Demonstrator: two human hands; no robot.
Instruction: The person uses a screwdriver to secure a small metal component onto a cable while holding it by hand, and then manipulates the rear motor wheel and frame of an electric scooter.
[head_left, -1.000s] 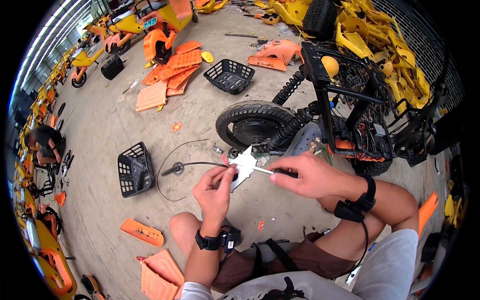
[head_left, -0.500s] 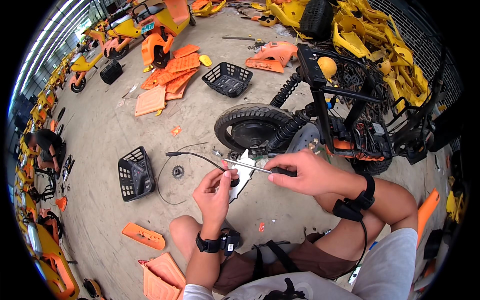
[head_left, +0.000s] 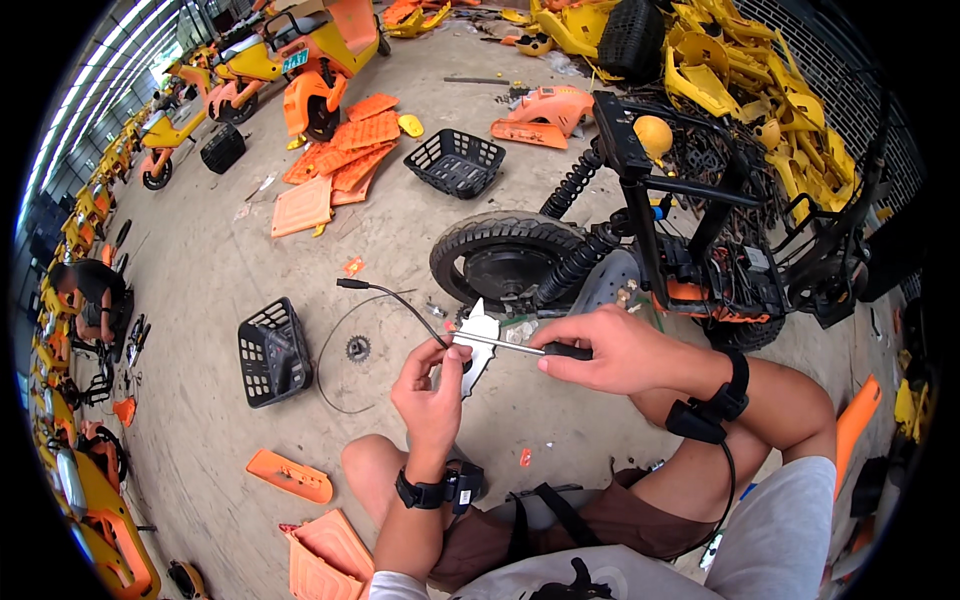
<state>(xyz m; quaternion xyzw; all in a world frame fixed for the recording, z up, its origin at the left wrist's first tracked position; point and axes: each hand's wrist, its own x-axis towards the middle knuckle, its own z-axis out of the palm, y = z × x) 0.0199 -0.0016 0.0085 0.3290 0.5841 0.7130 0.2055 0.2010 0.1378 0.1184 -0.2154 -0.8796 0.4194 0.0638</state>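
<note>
My left hand (head_left: 428,398) is closed, thumb and fingers pinching a black cable (head_left: 408,302). The cable's free end, with a dark plug, points up and to the left. In my right hand (head_left: 618,347) is a screwdriver (head_left: 507,345), its dark handle gripped and its metal shaft pointing left. The tip meets the cable by my left fingertips; whether it touches is too small to tell. Just beyond the shaft appears a white, jagged-edged flat part (head_left: 484,330). I cannot tell whether it rests on something or is held.
Ahead to the right stands a stripped scooter frame (head_left: 690,190) with its rear wheel (head_left: 505,255). Black baskets (head_left: 275,355), a small sprocket (head_left: 358,348), a thin wire and orange panels (head_left: 302,205) lie on the floor. Yellow panels are heaped behind; another person (head_left: 95,295) crouches far left.
The screwdriver's shaft and my left fingers have shifted slightly against each other, and the cable's plug end sits a little lower. Both grips stay the same.
</note>
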